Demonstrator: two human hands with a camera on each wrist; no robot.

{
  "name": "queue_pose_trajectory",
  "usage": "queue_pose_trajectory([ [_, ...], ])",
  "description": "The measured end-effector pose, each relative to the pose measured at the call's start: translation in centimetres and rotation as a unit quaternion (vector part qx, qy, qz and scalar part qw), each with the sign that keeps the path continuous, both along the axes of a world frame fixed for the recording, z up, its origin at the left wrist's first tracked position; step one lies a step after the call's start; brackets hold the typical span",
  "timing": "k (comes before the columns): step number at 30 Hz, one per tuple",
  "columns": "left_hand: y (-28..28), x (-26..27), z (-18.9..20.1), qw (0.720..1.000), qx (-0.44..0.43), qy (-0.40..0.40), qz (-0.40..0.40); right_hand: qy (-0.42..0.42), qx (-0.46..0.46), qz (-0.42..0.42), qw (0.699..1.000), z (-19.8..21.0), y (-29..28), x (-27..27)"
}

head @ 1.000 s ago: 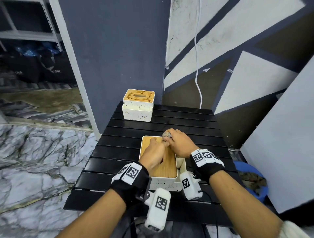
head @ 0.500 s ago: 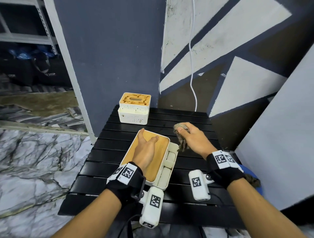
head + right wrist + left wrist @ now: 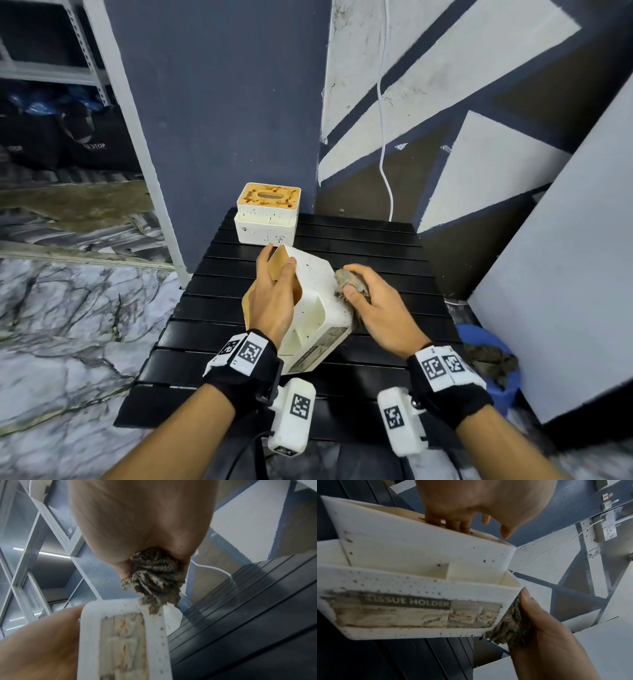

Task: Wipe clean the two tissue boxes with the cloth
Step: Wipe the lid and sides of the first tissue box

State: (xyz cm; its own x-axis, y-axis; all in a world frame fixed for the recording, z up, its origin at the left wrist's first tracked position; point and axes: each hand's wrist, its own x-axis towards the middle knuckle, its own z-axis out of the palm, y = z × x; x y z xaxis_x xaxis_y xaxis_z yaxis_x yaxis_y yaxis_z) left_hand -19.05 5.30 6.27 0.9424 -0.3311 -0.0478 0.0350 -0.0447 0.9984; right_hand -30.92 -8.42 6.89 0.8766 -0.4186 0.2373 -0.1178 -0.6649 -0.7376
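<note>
- Near tissue box (image 3: pixel 317 301) tipped up on one side at the centre of the head view, wooden lid turned toward the left of the frame, white underside up and to the right
- Left hand (image 3: pixel 272 301) gripping that box over its upper edge: thumb (image 3: pixel 286 274) curled onto the white side, fingers on the wooden lid face
- Left wrist view: fingers (image 3: pixel 452 523) close together, pressed on the lid at the top of the frame; stained label reading "TISSUE HOLDER" (image 3: pixel 412 609) in the lower left
- Right hand (image 3: pixel 380 308) right of centre in the head view, clutching a bunched brown cloth (image 3: pixel 346 279) against the right-hand side of the box
- Thumb (image 3: pixel 527 599) laid along the corner of the box, cloth wadded between palm and white wall; other fingers curled round the wad, seen only from the back
- Right wrist view: cloth (image 3: pixel 156 577) sticking out of the closed fist at mid-frame, its lower tip touching the speckled white rim of the box (image 3: pixel 123 635)
- Dark specks across the white walls of the held box
- Second tissue box (image 3: pixel 267 216) upright at the far left corner of the black slatted table (image 3: pixel 376 246), above centre in the head view, apart from the held one; orange-stained wooden lid with an oval slot
- White cable (image 3: pixel 383 137) hanging down the painted wall in the upper middle
- Blue bucket (image 3: pixel 507 377) on the floor at the lower right, beside the table
</note>
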Motion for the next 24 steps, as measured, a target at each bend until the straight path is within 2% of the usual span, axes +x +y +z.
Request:
queue_pose_trajectory([
  [4,0.1,0.5,-0.6,1.000,-0.006,0.007,0.009,-0.020,-0.012,0.009,1.000,-1.6,1.8,-0.2],
  [10,0.1,0.8,-0.6,0.999,-0.050,0.009,0.002,0.004,-0.007,-0.004,1.000,-1.7,4.1,-0.7],
  [18,0.3,1.1,-0.7,0.999,-0.039,-0.007,-0.009,0.035,-0.008,-0.036,0.999,-1.4,2.6,2.9],
  [24,0.2,1.2,-1.0,0.999,-0.049,-0.014,0.002,0.007,-0.006,-0.021,1.000,-1.9,5.3,-0.8],
])
